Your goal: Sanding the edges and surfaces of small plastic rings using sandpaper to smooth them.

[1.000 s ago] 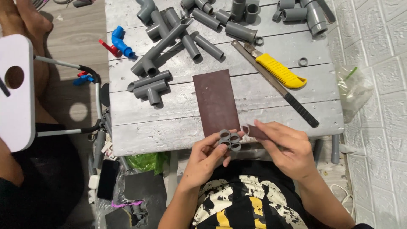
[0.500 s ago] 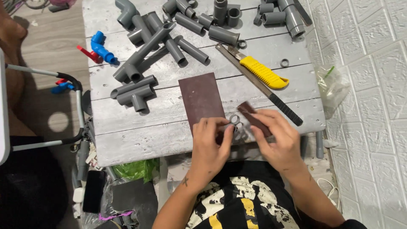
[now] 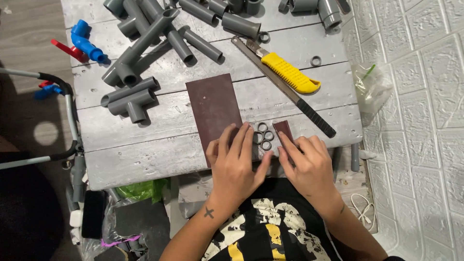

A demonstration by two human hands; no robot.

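grey rings, four small ones, sit clustered flat on the counter near its front edge, between your two hands. your left hand lies palm down, fingers spread apart and flat, partly on the lower end of the large brown sandpaper sheet, fingertips just beside the rings, gripping nothing. your right hand is also palm down, fingers together, index pressing on the small brown sandpaper piece that touches the right side of the ring cluster; no closed grip on it.

rest of the counter: yellow utility knife lying diagonal beside a long black-handled saw blade, both well apart from your hands. grey pipe tee at left, pile of grey pipe pieces across the back. one loose grey ring near the knife, another by the blade tip. blue elbow fitting with a red part at the back left corner. clear plastic bag hangs off the right edge.
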